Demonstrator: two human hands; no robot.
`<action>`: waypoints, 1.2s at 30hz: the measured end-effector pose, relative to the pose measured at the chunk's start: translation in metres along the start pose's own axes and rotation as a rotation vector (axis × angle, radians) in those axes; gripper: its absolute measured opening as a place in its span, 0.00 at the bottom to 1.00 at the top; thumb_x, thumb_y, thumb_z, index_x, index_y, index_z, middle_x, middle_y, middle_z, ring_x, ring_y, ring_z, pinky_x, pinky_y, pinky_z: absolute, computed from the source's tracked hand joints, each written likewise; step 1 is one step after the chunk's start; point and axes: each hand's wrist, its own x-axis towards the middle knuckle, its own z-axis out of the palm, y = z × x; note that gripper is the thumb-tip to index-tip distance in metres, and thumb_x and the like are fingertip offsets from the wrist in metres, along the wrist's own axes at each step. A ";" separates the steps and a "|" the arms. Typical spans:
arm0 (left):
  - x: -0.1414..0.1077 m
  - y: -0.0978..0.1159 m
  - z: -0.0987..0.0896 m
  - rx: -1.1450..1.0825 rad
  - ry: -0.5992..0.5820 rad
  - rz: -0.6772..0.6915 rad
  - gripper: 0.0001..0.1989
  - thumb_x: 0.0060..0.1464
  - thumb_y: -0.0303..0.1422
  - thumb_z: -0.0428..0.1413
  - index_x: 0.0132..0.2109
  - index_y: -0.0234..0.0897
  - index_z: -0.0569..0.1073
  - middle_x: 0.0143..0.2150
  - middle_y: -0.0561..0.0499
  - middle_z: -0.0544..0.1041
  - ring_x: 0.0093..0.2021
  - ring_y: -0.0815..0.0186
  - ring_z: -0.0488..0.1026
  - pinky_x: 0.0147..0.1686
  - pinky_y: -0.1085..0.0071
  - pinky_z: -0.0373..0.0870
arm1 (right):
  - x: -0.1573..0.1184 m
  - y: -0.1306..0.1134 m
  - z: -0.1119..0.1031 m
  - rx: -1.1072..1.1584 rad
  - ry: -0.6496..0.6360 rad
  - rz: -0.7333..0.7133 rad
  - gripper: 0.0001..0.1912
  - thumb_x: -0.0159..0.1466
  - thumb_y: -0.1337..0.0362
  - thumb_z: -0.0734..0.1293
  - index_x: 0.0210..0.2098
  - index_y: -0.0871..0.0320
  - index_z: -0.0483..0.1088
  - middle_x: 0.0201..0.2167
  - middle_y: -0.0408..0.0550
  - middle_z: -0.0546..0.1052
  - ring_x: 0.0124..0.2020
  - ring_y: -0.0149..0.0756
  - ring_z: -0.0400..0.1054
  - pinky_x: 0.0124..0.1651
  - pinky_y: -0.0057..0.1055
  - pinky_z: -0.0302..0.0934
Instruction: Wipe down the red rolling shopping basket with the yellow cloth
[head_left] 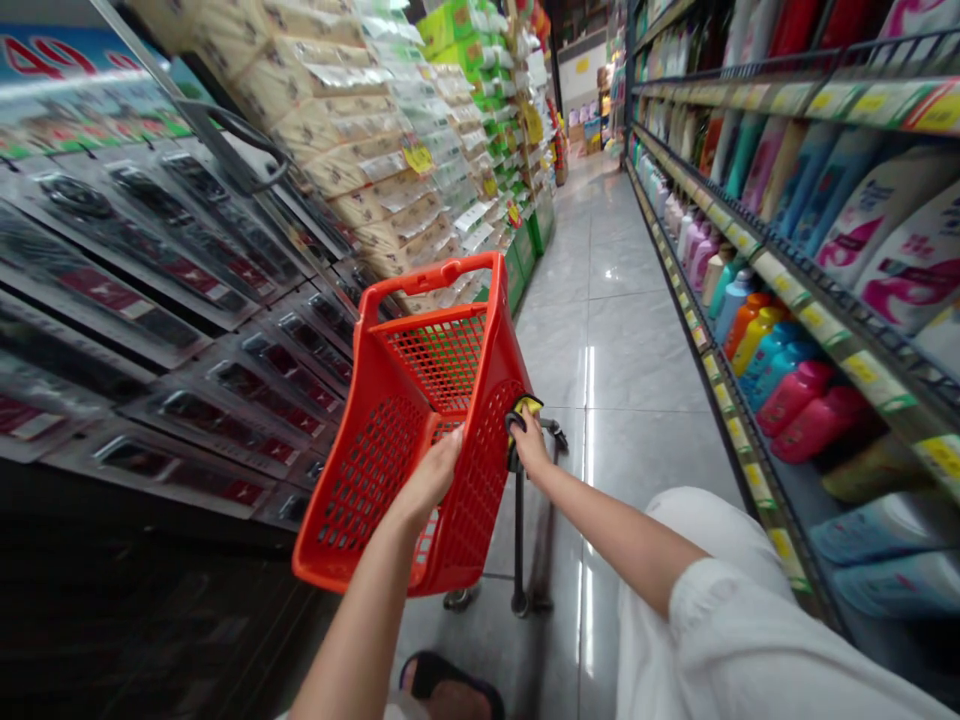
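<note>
A red plastic shopping basket cart stands tilted in the view, with dark legs and wheels below it. My left hand is closed on the cart's near side rim, its fingertips partly hidden. To the right of it, my right hand grips a small black and yellow item against the outer side of the cart. The inside of the basket shows bare mesh walls.
Shelves of bottles line the right side. Packaged goods on hooks hang close on the left, with stacked paper packs beyond. A grey tiled aisle runs ahead. A sandalled foot shows below.
</note>
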 end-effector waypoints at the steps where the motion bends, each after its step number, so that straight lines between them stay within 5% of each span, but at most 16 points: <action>1: -0.010 -0.006 -0.002 0.004 0.032 -0.021 0.39 0.50 0.61 0.51 0.56 0.35 0.75 0.61 0.42 0.72 0.67 0.52 0.59 0.66 0.59 0.53 | 0.000 -0.002 0.005 -0.014 0.014 0.053 0.23 0.57 0.64 0.62 0.52 0.58 0.71 0.49 0.53 0.73 0.53 0.41 0.67 0.58 0.39 0.60; 4: -0.024 -0.024 -0.002 -0.044 0.122 -0.067 0.40 0.52 0.61 0.49 0.58 0.33 0.73 0.64 0.41 0.69 0.69 0.52 0.56 0.68 0.57 0.48 | -0.009 -0.021 0.022 0.005 0.074 0.118 0.24 0.56 0.67 0.61 0.52 0.60 0.69 0.49 0.55 0.72 0.50 0.41 0.67 0.57 0.39 0.60; 8: -0.017 -0.033 -0.002 -0.121 0.161 -0.073 0.40 0.49 0.61 0.53 0.56 0.33 0.75 0.59 0.40 0.74 0.67 0.50 0.59 0.67 0.53 0.51 | -0.028 -0.051 0.031 0.137 -0.013 -0.147 0.22 0.58 0.65 0.63 0.53 0.57 0.66 0.49 0.52 0.72 0.49 0.38 0.68 0.55 0.36 0.62; 11: -0.014 -0.028 -0.002 -0.142 0.152 -0.062 0.39 0.48 0.60 0.54 0.56 0.33 0.75 0.58 0.40 0.75 0.66 0.49 0.61 0.66 0.52 0.53 | -0.040 -0.043 0.026 0.129 -0.050 -0.252 0.21 0.58 0.65 0.64 0.52 0.56 0.66 0.48 0.51 0.72 0.51 0.38 0.67 0.56 0.37 0.62; 15: -0.018 -0.020 -0.001 -0.183 0.093 -0.067 0.39 0.51 0.59 0.54 0.57 0.31 0.74 0.57 0.39 0.76 0.64 0.48 0.64 0.64 0.52 0.57 | -0.043 -0.014 0.023 0.015 0.060 0.058 0.19 0.57 0.68 0.62 0.48 0.57 0.66 0.43 0.50 0.73 0.45 0.38 0.68 0.52 0.37 0.64; 18: -0.018 -0.021 -0.001 -0.205 0.086 -0.074 0.39 0.50 0.59 0.54 0.56 0.30 0.74 0.56 0.38 0.76 0.63 0.48 0.65 0.64 0.51 0.57 | -0.032 -0.022 0.028 -0.026 0.083 0.161 0.18 0.56 0.67 0.62 0.47 0.57 0.67 0.42 0.50 0.73 0.45 0.39 0.68 0.50 0.37 0.64; 24: -0.008 -0.028 -0.005 -0.143 0.129 -0.037 0.44 0.44 0.63 0.55 0.55 0.28 0.75 0.58 0.37 0.74 0.64 0.49 0.64 0.65 0.55 0.54 | -0.045 -0.078 0.020 0.036 -0.071 -0.231 0.18 0.63 0.54 0.62 0.49 0.56 0.67 0.47 0.51 0.71 0.51 0.40 0.66 0.54 0.37 0.61; 30: -0.012 -0.029 -0.008 -0.031 0.180 -0.073 0.41 0.54 0.64 0.41 0.54 0.36 0.77 0.59 0.43 0.74 0.65 0.53 0.63 0.66 0.59 0.52 | -0.111 -0.069 -0.004 -0.017 -0.257 -0.436 0.14 0.66 0.59 0.60 0.50 0.55 0.66 0.45 0.52 0.70 0.51 0.40 0.66 0.55 0.39 0.62; 36: -0.012 -0.040 -0.007 -0.104 0.214 -0.096 0.41 0.56 0.63 0.39 0.53 0.37 0.78 0.52 0.43 0.79 0.63 0.52 0.66 0.64 0.57 0.58 | -0.056 -0.088 0.004 -0.035 -0.191 -0.294 0.17 0.63 0.61 0.62 0.52 0.56 0.65 0.48 0.51 0.73 0.50 0.41 0.68 0.54 0.39 0.62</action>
